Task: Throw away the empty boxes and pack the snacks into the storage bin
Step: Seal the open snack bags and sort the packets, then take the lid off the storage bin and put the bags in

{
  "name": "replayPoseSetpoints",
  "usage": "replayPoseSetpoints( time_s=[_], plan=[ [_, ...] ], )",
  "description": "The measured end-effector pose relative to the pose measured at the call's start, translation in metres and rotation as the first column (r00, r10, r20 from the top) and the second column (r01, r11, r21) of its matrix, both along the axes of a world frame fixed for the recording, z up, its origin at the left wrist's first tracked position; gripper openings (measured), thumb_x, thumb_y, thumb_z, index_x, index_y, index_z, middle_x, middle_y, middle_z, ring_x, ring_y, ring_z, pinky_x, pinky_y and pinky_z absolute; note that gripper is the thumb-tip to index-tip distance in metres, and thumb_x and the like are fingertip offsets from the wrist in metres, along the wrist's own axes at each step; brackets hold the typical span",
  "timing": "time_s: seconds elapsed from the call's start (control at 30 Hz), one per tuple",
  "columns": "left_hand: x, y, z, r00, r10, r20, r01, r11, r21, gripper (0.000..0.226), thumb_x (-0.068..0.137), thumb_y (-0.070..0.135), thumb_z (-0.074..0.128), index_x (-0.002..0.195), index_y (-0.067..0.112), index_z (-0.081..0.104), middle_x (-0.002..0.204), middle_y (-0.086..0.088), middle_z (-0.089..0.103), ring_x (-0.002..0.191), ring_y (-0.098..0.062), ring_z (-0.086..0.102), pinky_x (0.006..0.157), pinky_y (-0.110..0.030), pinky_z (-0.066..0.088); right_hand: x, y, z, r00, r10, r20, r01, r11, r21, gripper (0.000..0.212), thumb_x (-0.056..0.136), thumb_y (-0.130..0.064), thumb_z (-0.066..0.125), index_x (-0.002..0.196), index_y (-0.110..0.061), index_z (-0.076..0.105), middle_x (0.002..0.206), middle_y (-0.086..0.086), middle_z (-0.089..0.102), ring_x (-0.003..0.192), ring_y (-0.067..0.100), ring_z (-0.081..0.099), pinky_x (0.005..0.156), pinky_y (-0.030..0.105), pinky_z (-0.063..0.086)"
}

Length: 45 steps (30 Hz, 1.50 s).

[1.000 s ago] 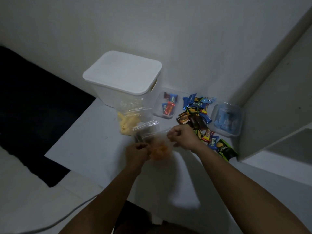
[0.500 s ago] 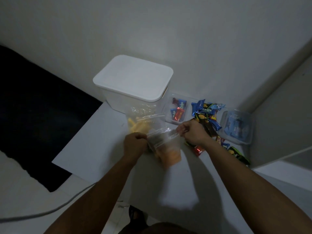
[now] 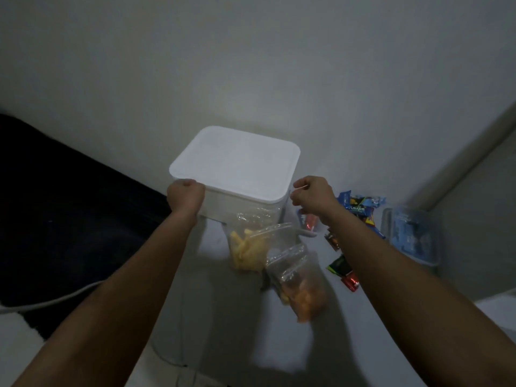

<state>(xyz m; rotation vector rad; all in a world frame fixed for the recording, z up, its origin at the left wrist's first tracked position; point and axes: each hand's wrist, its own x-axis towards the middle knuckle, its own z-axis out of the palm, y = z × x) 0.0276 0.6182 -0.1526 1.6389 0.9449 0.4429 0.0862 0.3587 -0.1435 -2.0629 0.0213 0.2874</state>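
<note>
Here, left hand (image 3: 184, 197) clamped on the near left corner of the lidded white storage bin (image 3: 237, 174), right hand (image 3: 312, 194) curled at its right edge, contact unclear. Between the forearms, two zip bags of snacks (image 3: 300, 283); beyond the right wrist, scattered candy packets (image 3: 360, 209) and a clear container (image 3: 411, 236).

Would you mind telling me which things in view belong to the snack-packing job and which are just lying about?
Part of the job:
- storage bin, lid on, left hand and right hand at its sides
- bag of yellow snacks
- bag of orange snacks
- loose wrapped snacks
- small clear tub

Just lying about:
- dark mat
- white cable
</note>
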Motion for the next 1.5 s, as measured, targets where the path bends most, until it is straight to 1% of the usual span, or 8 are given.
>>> replayPoseSetpoints(
  time_s=[0.1,0.23,0.33,0.67,0.87,1.07,1.23,1.5],
  plan=[
    [0.019,0.028,0.010,1.000,0.006,-0.017,-0.006,1.000,0.000,0.002,0.076,0.002,0.054,0.076,0.001,0.055,0.076,-0.009,0.054,0.077,-0.023,0.053,0.066,-0.029,0.042,0.011,0.017,0.002,0.995,-0.039,-0.089,0.038,0.999,-0.020,0.021,0.081,-0.005,0.070,0.099,-0.006,0.059,0.104,0.016,0.064,0.093,0.029,0.066,0.069,0.037,0.060],
    [0.043,0.059,0.014,0.998,0.021,-0.055,-0.022,1.000,-0.016,0.032,0.080,0.006,0.054,0.109,-0.007,0.059,0.102,-0.013,0.059,0.089,-0.027,0.057,0.077,-0.028,0.047,0.024,0.034,0.001,0.975,-0.106,-0.194,0.108,0.994,0.001,0.030,0.075,0.000,0.073,0.102,0.006,0.061,0.104,0.020,0.064,0.090,0.029,0.066,0.052,0.031,0.057],
    [0.056,0.076,0.013,0.992,-0.019,-0.121,0.012,0.998,-0.059,0.039,0.082,0.007,0.055,0.117,-0.008,0.058,0.111,-0.014,0.062,0.093,-0.030,0.058,0.078,-0.030,0.047,0.030,0.042,-0.001,0.965,-0.137,-0.222,0.142,0.990,0.008,0.023,0.077,0.002,0.072,0.097,0.006,0.063,0.099,0.020,0.067,0.084,0.030,0.069,0.050,0.030,0.057],
    [0.079,0.097,0.005,0.987,0.087,-0.137,-0.090,0.996,-0.021,0.036,0.078,0.006,0.058,0.110,-0.010,0.062,0.108,-0.018,0.067,0.081,-0.028,0.063,0.068,-0.030,0.052,0.033,0.048,0.011,0.949,-0.208,-0.237,0.221,0.975,0.030,0.017,0.080,-0.001,0.072,0.092,0.006,0.062,0.083,0.017,0.064,0.065,0.023,0.066,0.039,0.021,0.050],
    [0.093,0.104,0.017,0.991,0.092,-0.099,-0.089,0.995,0.032,0.043,0.078,0.014,0.057,0.114,-0.008,0.060,0.112,-0.016,0.066,0.091,-0.030,0.065,0.078,-0.033,0.056,0.037,0.052,0.026,0.939,-0.245,-0.240,0.278,0.954,0.114,0.019,0.083,-0.011,0.071,0.090,0.002,0.060,0.085,0.020,0.064,0.065,0.026,0.065,0.051,0.029,0.055],
    [0.104,0.123,0.012,0.981,-0.072,-0.177,0.063,0.996,-0.056,0.025,0.071,0.018,0.065,0.087,-0.002,0.064,0.079,-0.008,0.062,0.072,-0.025,0.062,0.070,-0.034,0.057,0.044,0.058,0.016,0.925,-0.281,-0.257,0.306,0.950,0.060,0.030,0.091,-0.027,0.063,0.101,0.000,0.059,0.094,0.016,0.066,0.067,0.023,0.065,0.050,0.029,0.053],
    [0.107,0.128,0.005,0.962,-0.116,-0.245,0.123,0.992,0.014,0.021,0.071,0.019,0.068,0.065,0.002,0.056,0.068,-0.007,0.058,0.063,-0.022,0.057,0.065,-0.029,0.051,0.046,0.065,0.007,0.939,-0.305,-0.159,0.303,0.952,-0.038,0.019,0.088,-0.021,0.067,0.078,-0.010,0.056,0.086,0.011,0.061,0.073,0.025,0.064,0.053,0.028,0.053],
    [0.116,0.131,0.003,0.983,-0.129,-0.134,0.130,0.992,-0.002,0.027,0.078,0.020,0.067,0.092,-0.003,0.064,0.089,-0.013,0.062,0.077,-0.026,0.058,0.066,-0.029,0.046,0.049,0.068,0.012,0.915,-0.392,-0.097,0.396,0.918,0.025,0.021,0.084,-0.015,0.071,0.070,-0.006,0.058,0.095,0.024,0.066,0.079,0.033,0.067,0.073,0.043,0.061]
  ],
)
